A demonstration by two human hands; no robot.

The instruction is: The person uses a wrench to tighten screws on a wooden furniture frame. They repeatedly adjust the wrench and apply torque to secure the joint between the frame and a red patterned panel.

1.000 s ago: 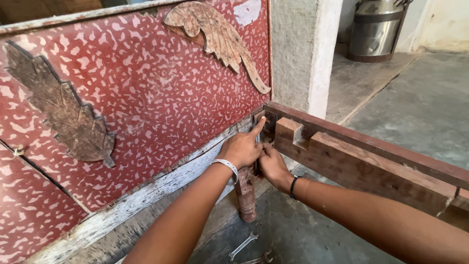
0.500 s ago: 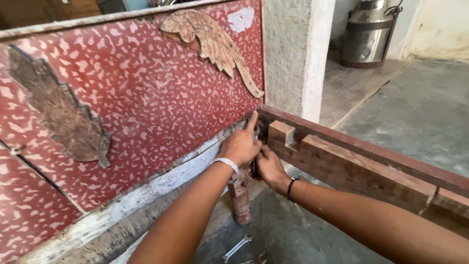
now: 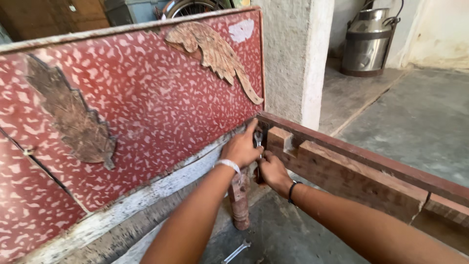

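Both hands meet at the corner where the red headboard joins the wooden side rail. Left hand presses on the joint, fingers curled over a small metal tool that stands upright. Right hand grips just below it. Both arms reach forward, side by side. Open floor lies to the right; a spanner lies below.

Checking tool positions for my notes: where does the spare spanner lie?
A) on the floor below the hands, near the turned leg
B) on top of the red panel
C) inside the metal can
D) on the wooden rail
A: the spanner lies on the floor by the leg, below both hands.
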